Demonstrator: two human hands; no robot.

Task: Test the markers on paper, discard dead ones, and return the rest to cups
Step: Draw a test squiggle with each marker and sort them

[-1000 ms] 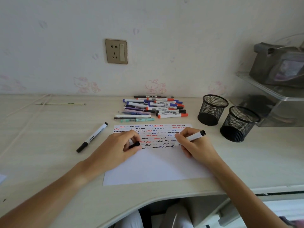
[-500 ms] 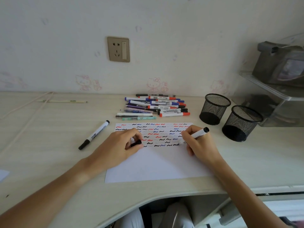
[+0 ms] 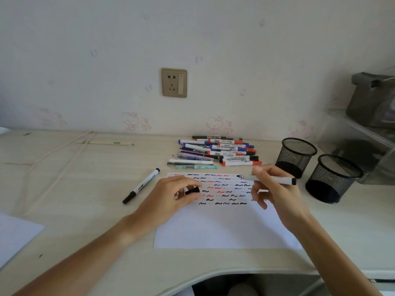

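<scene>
Black cap (image 3: 192,190) pinched in left hand (image 3: 171,199) over paper (image 3: 226,227), ready for recapping; uncapped marker (image 3: 267,179) gripped level by right hand (image 3: 275,189) fingers, above paper.

Left hand (image 3: 171,197) covers left part of scribbles on paper (image 3: 224,229); cap (image 3: 192,190) half hidden by fingers (image 3: 188,182). Right hand (image 3: 275,193) hides paper's right edge and mid-barrel of marker (image 3: 275,180). Pile (image 3: 215,152): lower pens buried, label print too small to read. Shelf (image 3: 363,129) and grey object (image 3: 374,97) cut by right edge. Sheet (image 3: 15,233) cut at left edge.
</scene>
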